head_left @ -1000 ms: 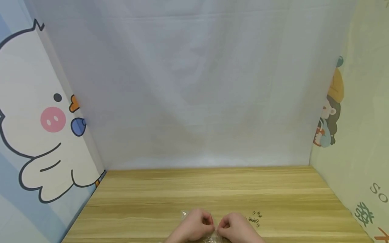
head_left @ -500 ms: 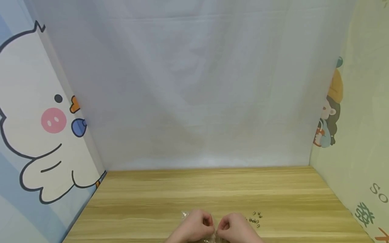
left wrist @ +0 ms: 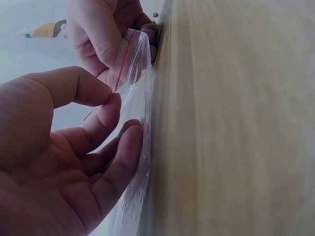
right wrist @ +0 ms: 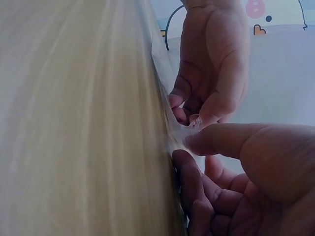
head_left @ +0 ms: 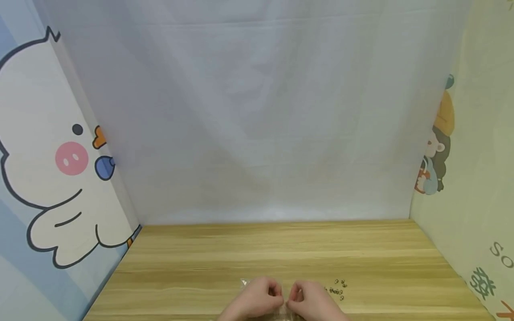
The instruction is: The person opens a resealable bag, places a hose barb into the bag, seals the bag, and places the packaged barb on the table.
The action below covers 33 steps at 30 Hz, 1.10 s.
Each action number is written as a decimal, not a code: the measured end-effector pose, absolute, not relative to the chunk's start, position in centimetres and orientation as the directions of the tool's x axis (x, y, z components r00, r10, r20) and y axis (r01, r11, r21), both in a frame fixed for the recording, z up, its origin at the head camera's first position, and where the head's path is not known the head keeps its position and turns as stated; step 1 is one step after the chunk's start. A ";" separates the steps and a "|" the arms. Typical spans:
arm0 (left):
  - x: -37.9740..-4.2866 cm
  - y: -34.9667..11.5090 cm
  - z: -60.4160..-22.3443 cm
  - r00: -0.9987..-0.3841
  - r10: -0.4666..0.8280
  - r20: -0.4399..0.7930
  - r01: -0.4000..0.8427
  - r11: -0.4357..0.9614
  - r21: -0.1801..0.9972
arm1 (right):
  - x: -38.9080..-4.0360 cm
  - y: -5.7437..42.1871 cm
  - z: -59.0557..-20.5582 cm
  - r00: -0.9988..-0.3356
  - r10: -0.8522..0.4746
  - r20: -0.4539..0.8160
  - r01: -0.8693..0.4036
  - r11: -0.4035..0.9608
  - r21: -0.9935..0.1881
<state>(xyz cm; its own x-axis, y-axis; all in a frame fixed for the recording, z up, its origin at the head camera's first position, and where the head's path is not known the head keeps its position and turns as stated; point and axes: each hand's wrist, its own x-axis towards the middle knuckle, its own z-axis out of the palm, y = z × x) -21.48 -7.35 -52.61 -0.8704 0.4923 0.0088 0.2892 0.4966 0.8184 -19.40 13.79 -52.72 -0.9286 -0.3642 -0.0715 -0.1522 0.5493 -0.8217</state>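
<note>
A clear plastic zip bag (left wrist: 138, 61) with a red line along its seal lies low over the wooden table, mostly covered by the hands in the head view. My left hand (head_left: 257, 301) pinches the bag at its red seal between thumb and index finger; the other fingers curl beside the plastic. Facing it from the right, my right hand (head_left: 315, 301) has its thumb and index finger at the bag's edge, with the plastic between them in the right wrist view. The two hands' fingertips are a small gap apart.
Several small dark ring-like pieces (head_left: 336, 292) lie scattered on the wooden table (head_left: 192, 258) just right of my right hand. A pale cloth (head_left: 257, 133) hangs behind the table, with cartoon-printed walls at left and right.
Both hands stay almost in place at the bag. The fingertips shift only slightly, and the plastic between and below the hands changes its folds a little.
</note>
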 end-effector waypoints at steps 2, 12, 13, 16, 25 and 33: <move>-21.5 -7.3 -52.6 -0.874 0.485 -0.014 0.263 0.498 0.827 | -19.4 13.7 -52.7 -0.930 -0.359 -0.074 -0.144 0.544 -0.827; -21.5 -7.5 -52.5 -0.877 0.473 -0.085 0.176 0.481 0.859 | -19.5 13.9 -52.9 -0.916 -0.400 0.004 -0.238 0.537 -0.809; -21.5 -7.6 -52.5 -0.876 0.475 -0.090 0.170 0.476 0.863 | -19.6 13.9 -52.9 -0.914 -0.406 0.014 -0.253 0.541 -0.802; -21.6 -7.7 -52.5 -0.873 0.479 -0.090 0.167 0.469 0.867 | -19.7 14.0 -53.0 -0.908 -0.418 0.042 -0.291 0.554 -0.780; -21.7 -7.7 -52.6 -0.867 0.493 -0.070 0.189 0.456 0.870 | -19.6 14.0 -52.8 -0.904 -0.427 0.032 -0.296 0.569 -0.768; -21.8 -7.9 -52.7 -0.868 0.493 -0.059 0.202 0.458 0.866 | -19.6 13.9 -52.6 -0.907 -0.421 -0.005 -0.258 0.567 -0.783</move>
